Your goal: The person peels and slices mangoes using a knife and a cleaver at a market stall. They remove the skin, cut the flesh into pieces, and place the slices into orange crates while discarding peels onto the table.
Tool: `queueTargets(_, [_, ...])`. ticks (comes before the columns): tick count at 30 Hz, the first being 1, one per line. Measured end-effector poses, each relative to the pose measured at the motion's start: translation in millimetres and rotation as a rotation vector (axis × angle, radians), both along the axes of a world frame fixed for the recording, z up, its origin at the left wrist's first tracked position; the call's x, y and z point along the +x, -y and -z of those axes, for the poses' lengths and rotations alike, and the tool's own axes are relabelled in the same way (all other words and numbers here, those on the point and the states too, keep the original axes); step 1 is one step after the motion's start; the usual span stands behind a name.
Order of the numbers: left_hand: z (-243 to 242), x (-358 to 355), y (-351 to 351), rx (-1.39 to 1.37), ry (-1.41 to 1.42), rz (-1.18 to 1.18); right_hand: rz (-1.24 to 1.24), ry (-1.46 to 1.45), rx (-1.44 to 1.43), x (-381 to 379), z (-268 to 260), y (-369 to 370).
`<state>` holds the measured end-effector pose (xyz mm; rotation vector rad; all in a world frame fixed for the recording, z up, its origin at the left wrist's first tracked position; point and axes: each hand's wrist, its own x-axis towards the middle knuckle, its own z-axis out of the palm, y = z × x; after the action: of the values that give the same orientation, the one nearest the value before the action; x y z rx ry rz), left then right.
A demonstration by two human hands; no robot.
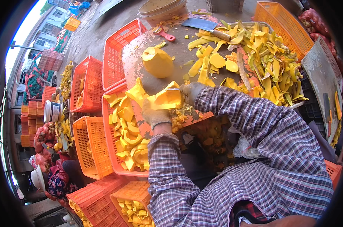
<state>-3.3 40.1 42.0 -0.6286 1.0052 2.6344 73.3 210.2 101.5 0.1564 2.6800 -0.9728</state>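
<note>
My gloved left hand [156, 113] grips a piece of peeled yellow pumpkin [167, 98] over the near edge of the worn board. My gloved right hand [192, 92] is closed at the piece's right end, on a small metal-edged tool that is mostly hidden by the fingers. Another pale yellow piece [138, 92] lies just left of the held one. A whole peeled pumpkin [158, 63] rests farther back on the board. Behind it lies a red-handled peeler [164, 34]. A cleaver [201, 24] with a wooden handle lies at the back, beside the peelings.
A red crate of pumpkin pieces [129, 136] stands against the board's left side. Peelings [268, 59] are heaped in a tray at right. More crates [93, 147] stand at left. A plastic tub [163, 11] is behind. A person in a white hat [58, 178] is at lower left.
</note>
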Motion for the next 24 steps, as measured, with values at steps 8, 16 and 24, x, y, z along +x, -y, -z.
queueTargets(8, [10, 9, -3, -0.092, 0.110, -0.037, -0.069, 0.070, 0.043, 2, 27, 1])
queueTargets(16, [18, 11, -2, -0.239, 0.074, -0.134, -0.222, 0.151, 0.130, 3, 29, -2])
queueTargets(24, [5, 13, -15, -0.398, -0.138, -0.170, 0.004, 0.217, -0.018, -3, 50, 7])
